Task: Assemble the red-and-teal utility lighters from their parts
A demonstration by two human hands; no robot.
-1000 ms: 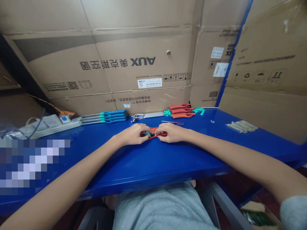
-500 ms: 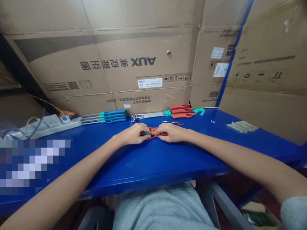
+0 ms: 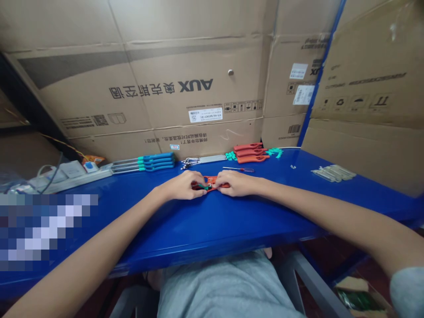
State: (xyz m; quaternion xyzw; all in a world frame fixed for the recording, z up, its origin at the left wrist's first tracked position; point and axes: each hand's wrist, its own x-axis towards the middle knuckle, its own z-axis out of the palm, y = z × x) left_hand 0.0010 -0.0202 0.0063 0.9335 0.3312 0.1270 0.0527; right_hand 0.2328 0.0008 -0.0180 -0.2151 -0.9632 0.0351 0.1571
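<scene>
Between left hand (image 3: pixel 181 186) and right hand (image 3: pixel 236 183), both pinching its ends: flat red plastic tool (image 3: pixel 212 182), resting on glossy blue table (image 3: pixel 212 221).

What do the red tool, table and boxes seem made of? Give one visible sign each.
The red tool looks like smooth plastic: bright, even colour. The table is glossy blue, perhaps painted metal: it mirrors light. The boxes are matt brown cardboard: creases, printed labels.

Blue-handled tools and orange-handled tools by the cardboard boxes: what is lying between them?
A bundle of thin silvery metal pieces lies on the blue table between them, seen in the head view.
</scene>
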